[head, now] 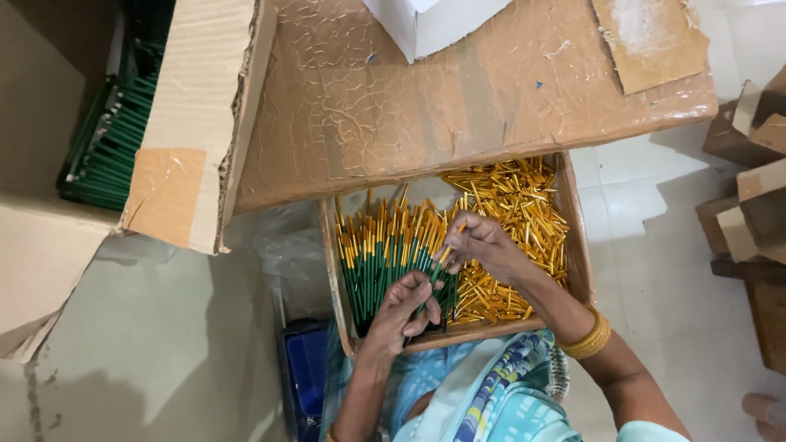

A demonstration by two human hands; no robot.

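Between the two hands, over the middle of the wooden tray [573,237], a single green pencil [435,274] runs on a slant, its gold end up and to the right, its green shaft down and to the left. The right hand [483,244] pinches the upper, gold end with closed fingertips; the left hand [403,311] is curled shut around the lower part of the shaft, so the long axis passes from one hand straight to the other. The left hand lies nearer the person's body, the right hand farther out and higher in the view.

Just beneath and to the left of the held pencil, a dense batch of green pencils with gold ends [385,250] stands packed in the tray's left half, their axes roughly parallel to it. To the right, under the right hand, lies a loose heap of gold metal caps [516,205]. A gold bangle [591,340] sits on the right wrist. A taped cardboard sheet [458,90] overhangs the tray's far side, and more green pencils [110,147] fill a carton [196,123] at the upper left.
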